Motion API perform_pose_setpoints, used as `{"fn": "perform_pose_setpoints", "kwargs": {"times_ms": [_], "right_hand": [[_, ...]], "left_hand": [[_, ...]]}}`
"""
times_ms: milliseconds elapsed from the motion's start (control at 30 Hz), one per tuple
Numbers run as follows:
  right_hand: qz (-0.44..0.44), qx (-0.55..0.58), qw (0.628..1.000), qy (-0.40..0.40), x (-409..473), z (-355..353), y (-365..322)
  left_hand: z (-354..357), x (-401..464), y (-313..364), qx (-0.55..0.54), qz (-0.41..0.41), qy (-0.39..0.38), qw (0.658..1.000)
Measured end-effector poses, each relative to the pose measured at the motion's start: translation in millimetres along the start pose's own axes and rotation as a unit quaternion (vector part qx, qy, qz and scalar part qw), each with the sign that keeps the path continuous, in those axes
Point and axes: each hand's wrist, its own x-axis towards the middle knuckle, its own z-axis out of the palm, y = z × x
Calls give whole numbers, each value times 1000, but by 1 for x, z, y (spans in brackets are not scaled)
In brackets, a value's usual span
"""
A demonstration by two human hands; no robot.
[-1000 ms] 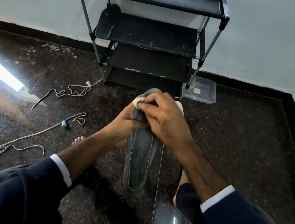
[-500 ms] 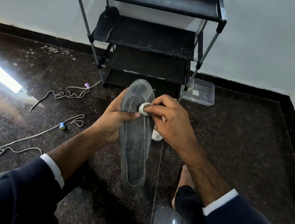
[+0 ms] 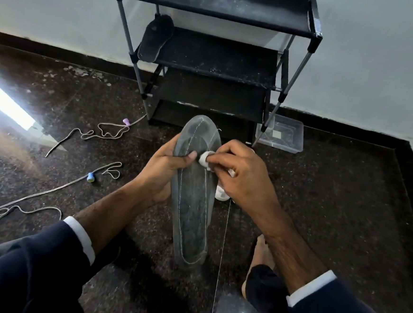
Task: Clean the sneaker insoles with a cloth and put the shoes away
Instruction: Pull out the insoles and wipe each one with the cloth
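Insole: a grey insole (image 3: 193,199) with pale stitching round its edge is being held upright in front of the person, toe end up, heel end low near the floor, just in front of the shoe rack.
Left hand: the left hand (image 3: 163,170) is gripping the insole's left edge below the toe, thumb lying across the face, fingers wrapped behind.
Right hand: the right hand (image 3: 241,174) is pinching a small bunched white cloth (image 3: 204,158) between thumb and fingertips and pressing it onto the upper face of the insole, beside the left thumb; more of the cloth is hanging out below the hand.
Step in hand: judging from the pressed cloth, the wiping of this insole is under way, and only the upper part is being worked on.
Next move: it probably calls for drawing the cloth down toward the heel while the left grip is steadying the flexible sole against bending.
Shoe rack: a black tiered shoe rack (image 3: 215,65) is standing against the wall; a second dark insole (image 3: 156,40) is leaning on its second shelf at the left.
Beside the rack: a clear plastic box (image 3: 281,135) is sitting at its right foot.
Left of the rack: two loose laces (image 3: 49,191) are lying on the dark floor.
Shoes: no sneaker is showing, so putting away is looking some way off.
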Motion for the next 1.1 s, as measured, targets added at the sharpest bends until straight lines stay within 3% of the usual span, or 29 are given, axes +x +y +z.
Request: {"fn": "perform_pose_setpoints", "kwargs": {"times_ms": [167,367,433,600,667,800,867,933,1100], "right_hand": [[28,-25,992,119,2,-7,8],[7,37,999,-39,0,3,4],[13,42,998,-50,0,2,5],[53,-12,995,82,0,-3,5],[54,-13,994,89,-1,1,3],[-24,19,999,-44,-6,21,-20],[-69,27,991,-114,-8,25,-26],[-79,20,988,-133,-6,21,-22],[-26,-4,1000,5,-8,18,-14]], "left_hand": [[15,-4,-13,9,-35,-49,998],[-3,-1,-2,-1,-21,18,1000],[-3,-3,-3,6,-35,23,999],[18,-7,-14,24,-58,-42,997],[22,-7,-14,-9,-73,-42,996],[11,-4,-5,-111,-82,13,990],[3,-2,1,-117,-76,31,990],[3,-3,2,-110,-76,28,991],[18,-7,-7,-97,-97,-1,991]]}}
